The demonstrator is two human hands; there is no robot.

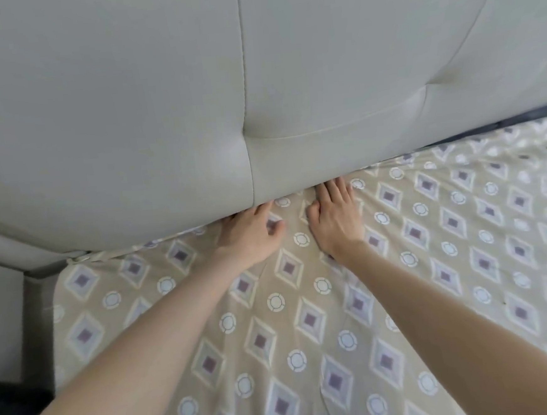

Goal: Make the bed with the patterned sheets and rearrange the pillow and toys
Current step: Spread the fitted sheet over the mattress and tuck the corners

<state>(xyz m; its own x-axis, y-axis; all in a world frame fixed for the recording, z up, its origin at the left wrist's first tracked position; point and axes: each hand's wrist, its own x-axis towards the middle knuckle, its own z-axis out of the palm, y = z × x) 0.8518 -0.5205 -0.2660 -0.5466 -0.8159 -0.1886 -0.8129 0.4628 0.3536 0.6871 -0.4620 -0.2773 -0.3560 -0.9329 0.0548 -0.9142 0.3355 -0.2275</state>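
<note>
Position: head end of the bed, both arms reaching forward. The patterned sheet [307, 319], beige with diamonds and rings, lies spread across the mattress right up to the padded headboard [126, 104], its top edge running into the seam where the two meet. The left hand [251, 235] lies flat on the cloth, fingers straight and aimed into that seam, tips hidden under the headboard's lower edge, thumb splayed aside; it grips nothing that shows. The right hand [337, 218] sits just beside it, also flat, fingers extended to the seam, thumb drawn in close; it is pressing, not pinching. Creases fan out from between the two hands. Looser rumpling shows at far right, where a dark strip [526, 113] is exposed between cloth and headboard; cannot tell whether that is mattress or frame. Handling, as judged: thin woven cloth, light and limp, with no stiffness of its own, so it follows the fingers and likely creeps back once released. It probably slides readily over the mattress, so a pull at one spot would drag the pattern askew. Best worked at the edge itself: flat fingers to shove the hem down the gap, or a pinch of the hem to draw slack toward the rumpled right side. Not fragile; snagging in the tight gap looks the main risk.
</note>
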